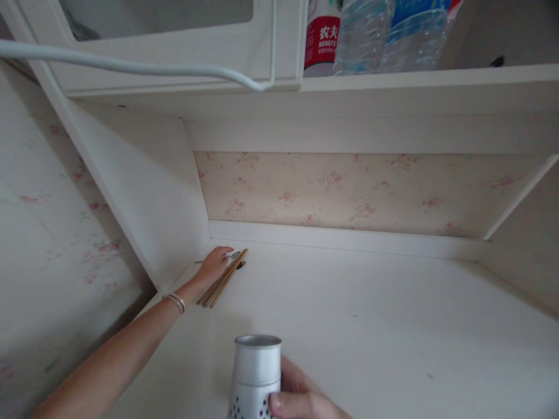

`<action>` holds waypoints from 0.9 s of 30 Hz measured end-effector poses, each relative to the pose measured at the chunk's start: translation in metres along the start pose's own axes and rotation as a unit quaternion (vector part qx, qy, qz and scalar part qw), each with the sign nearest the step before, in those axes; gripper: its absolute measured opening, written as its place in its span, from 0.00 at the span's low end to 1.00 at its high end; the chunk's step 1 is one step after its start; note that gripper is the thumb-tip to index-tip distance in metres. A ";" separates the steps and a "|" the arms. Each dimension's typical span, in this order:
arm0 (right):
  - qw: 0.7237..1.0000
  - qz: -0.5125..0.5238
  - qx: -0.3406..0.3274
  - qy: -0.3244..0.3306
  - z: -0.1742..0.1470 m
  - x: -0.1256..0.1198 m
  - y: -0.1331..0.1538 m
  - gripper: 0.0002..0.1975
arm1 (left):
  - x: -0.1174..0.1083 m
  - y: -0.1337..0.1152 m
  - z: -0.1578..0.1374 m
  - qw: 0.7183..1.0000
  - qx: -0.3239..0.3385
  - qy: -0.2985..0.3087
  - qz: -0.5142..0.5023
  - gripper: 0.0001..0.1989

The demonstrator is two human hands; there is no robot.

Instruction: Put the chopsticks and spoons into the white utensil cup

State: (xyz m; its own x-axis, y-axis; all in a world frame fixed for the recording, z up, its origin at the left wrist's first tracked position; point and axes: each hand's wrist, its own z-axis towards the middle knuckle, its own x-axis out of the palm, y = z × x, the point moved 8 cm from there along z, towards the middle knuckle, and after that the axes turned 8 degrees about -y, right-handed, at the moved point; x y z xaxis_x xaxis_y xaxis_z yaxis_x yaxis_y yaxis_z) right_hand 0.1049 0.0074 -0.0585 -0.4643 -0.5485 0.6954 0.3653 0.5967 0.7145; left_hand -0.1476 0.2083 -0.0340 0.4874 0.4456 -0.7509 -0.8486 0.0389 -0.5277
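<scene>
A white cable (152, 65) sags across the upper left, well above both hands. At the bottom centre, the right hand (305, 402) grips a silver metal holder (258, 369), thumb on its near side; the holder stands upright with its round mouth facing up, and dark holes dot its lower wall. Beyond it spreads a white tabletop (349, 343) bearing a couple of small dark marks. The left arm stretches in from the lower left, a bangle (175, 302) at the wrist, close to a white side panel (144, 186) that bounds the space on that side. At the far left of the tabletop, a bundle of wooden chopsticks (222, 284) lies slanted just beside the left hand (213, 265), to its right. A metal spoon (236, 255) shows its bowl past the fingertips; whether those fingers grasp it or only touch it, I cannot tell. A dark spoon (241, 265) pokes out from under the chopsticks. Behind are a low white ledge (340, 234) and floral wallpaper (305, 186). Overhead, a cabinet door (174, 78) sits left of an open shelf (428, 81) holding plastic bottles (364, 38).
</scene>
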 end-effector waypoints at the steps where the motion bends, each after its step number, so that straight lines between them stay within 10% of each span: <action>1: 0.999 -0.002 -0.024 -0.022 0.001 -0.005 0.004 0.38 | -0.003 -0.006 -0.015 1.000 -0.010 -0.005 -0.009 0.18; 11: 0.922 -0.071 -0.189 -0.329 -0.003 -0.082 0.032 0.30 | 0.028 -0.043 -0.170 0.932 -0.199 0.102 -0.287 0.11; 20: 0.895 -0.106 -0.212 -0.377 0.000 -0.092 0.026 0.27 | 0.031 -0.046 -0.175 0.920 -0.201 0.137 -0.308 0.05; 27: 0.875 -0.203 -0.208 -0.388 0.032 -0.085 0.051 0.26 | -0.003 -0.033 -0.162 0.990 -0.063 -0.031 -0.123 0.10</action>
State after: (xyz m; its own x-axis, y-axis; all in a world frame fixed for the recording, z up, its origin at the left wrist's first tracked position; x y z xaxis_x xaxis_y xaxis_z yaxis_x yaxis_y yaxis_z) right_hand 0.1369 0.1037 -0.0833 -0.9726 -0.0074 0.2323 0.2307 0.0922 0.9687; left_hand -0.0875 0.0611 -0.0781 0.6591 0.4904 -0.5701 -0.6719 0.0436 -0.7393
